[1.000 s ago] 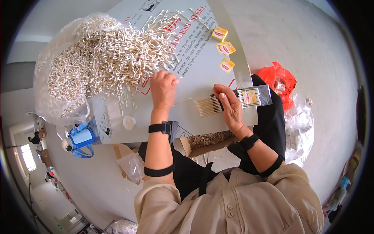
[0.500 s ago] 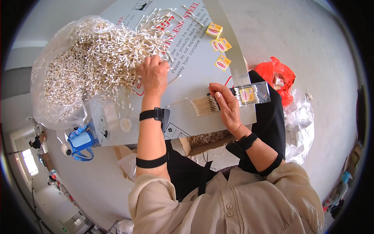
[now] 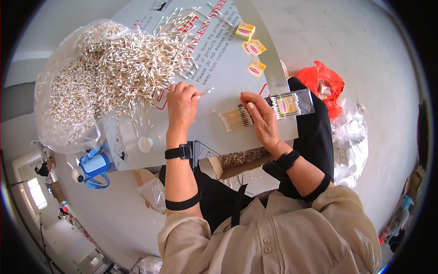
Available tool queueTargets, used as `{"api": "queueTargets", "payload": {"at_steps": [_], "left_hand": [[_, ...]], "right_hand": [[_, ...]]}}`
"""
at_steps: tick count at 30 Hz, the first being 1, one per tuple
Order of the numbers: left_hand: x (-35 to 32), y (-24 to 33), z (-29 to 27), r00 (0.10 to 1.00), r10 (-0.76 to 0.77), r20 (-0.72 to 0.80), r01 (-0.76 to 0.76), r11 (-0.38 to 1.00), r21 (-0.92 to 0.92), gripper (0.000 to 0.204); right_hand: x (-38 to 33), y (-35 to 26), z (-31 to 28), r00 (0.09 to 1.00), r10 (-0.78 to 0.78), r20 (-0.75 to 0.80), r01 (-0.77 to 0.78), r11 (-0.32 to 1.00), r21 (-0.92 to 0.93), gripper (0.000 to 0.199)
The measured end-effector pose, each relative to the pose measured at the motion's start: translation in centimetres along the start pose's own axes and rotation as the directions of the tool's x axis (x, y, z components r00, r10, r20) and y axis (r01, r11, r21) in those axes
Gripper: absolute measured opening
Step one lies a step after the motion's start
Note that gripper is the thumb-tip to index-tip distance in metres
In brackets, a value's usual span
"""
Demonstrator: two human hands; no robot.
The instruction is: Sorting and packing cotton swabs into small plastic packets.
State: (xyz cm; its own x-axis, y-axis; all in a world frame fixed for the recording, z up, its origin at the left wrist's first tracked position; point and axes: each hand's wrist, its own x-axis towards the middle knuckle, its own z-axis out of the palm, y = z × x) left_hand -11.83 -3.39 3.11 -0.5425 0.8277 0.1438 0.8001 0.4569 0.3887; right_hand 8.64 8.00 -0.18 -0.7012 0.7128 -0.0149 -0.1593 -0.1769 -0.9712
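My left hand [image 3: 182,107] is just off the near edge of a heap of cotton swabs [image 3: 132,64], its fingers pinched on a cotton swab [image 3: 209,91] whose tip pokes out to the right. My right hand [image 3: 262,119] is curled, thumb against fingers, beside a row of swabs [image 3: 233,119] laid side by side across a dark strip. Whatever lies inside that grip is hidden. To its right, a clear plastic sleeve [image 3: 306,101] holds more swabs and a yellow card [image 3: 287,105]. A single swab [image 3: 205,115] lies between my hands.
Yellow cards [image 3: 256,68] and a small yellow pack [image 3: 245,31] lie at the far right of the metal-look tabletop [image 3: 214,141]. The heap spills from a clear bag [image 3: 43,98]. Beyond the right edge are a red bag [image 3: 319,80] and clear bags. A blue bottle [image 3: 95,165] stands left.
My left hand has drawn back from the heap toward me, with a swab now at its fingertips. My right hand stays by the row. The whole view has shifted slightly.
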Motion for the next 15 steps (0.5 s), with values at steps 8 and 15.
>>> {"api": "queueTargets", "payload": {"at_steps": [8, 15], "left_hand": [[-4.4, 0.4, 0.1, 0.995, -0.058, -0.086, 0.05, 0.995, -0.089, 0.026], [-5.9, 0.7, 0.6, 0.974, -0.151, -0.169, 0.13, 0.983, -0.132, 0.038]], "right_hand": [[0.0, 0.3, 0.0, 1.0, -0.01, -0.006, 0.01, 1.0, 0.011, 0.019], [0.0, 0.4, 0.0, 1.0, 0.002, -0.006, -0.002, 0.999, 0.032, 0.019]]}}
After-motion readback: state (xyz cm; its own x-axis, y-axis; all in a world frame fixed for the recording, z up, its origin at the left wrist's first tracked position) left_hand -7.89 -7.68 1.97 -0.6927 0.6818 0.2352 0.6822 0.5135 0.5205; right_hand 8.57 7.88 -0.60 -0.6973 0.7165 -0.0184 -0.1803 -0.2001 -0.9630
